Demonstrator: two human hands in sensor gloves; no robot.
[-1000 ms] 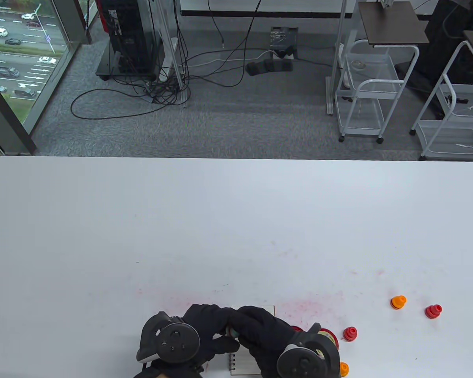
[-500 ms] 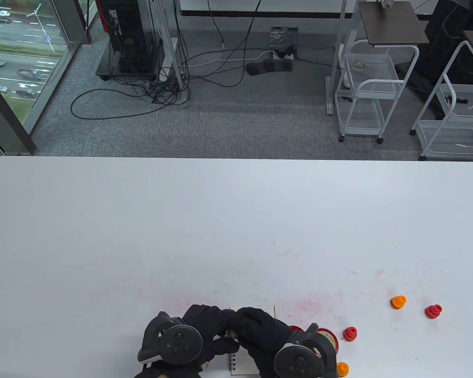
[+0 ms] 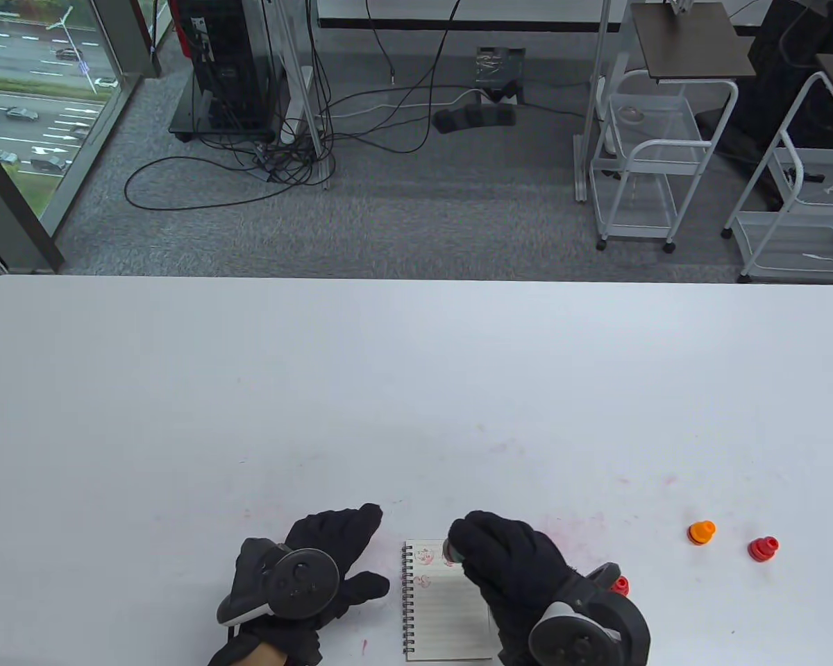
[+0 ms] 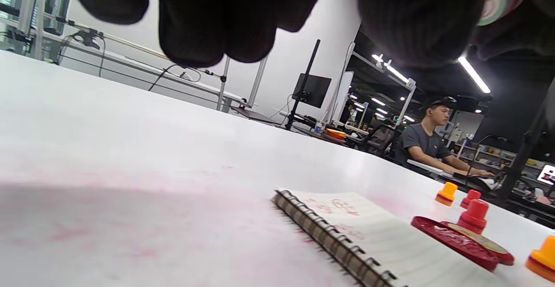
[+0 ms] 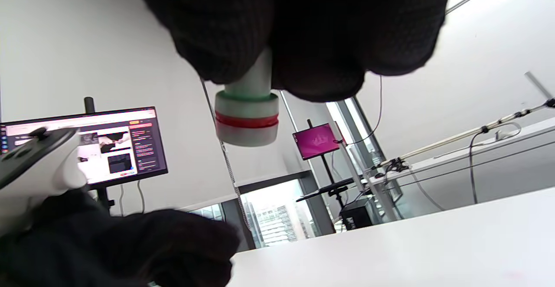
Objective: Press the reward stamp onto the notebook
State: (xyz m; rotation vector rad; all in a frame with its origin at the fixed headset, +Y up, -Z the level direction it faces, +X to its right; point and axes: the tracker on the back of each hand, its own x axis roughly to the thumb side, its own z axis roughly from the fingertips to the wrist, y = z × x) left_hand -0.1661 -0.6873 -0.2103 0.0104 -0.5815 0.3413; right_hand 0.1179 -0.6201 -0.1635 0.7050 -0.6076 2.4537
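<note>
A small spiral notebook point(image 3: 448, 610) point(image 4: 390, 243) lies open at the table's near edge, with red stamp marks near its top. My right hand point(image 3: 507, 565) hovers over the notebook's top right corner and grips a white stamp with green and red bands point(image 5: 247, 118) point(image 3: 450, 551), lifted clear of the page. My left hand point(image 3: 330, 555) lies flat on the table just left of the notebook, fingers spread and holding nothing.
Loose stamps stand to the right: an orange one point(image 3: 701, 532), a red one point(image 3: 763, 549), and another red one point(image 3: 619, 585) by my right wrist. In the left wrist view a red ink pad point(image 4: 461, 243) sits right of the notebook. Pink ink smears mark the table point(image 3: 548, 534).
The two hands were bunched together over the notebook. Now the left hand has drawn off to the left and lies flat; the right hand has lifted right with the stamp, uncovering the stamped page.
</note>
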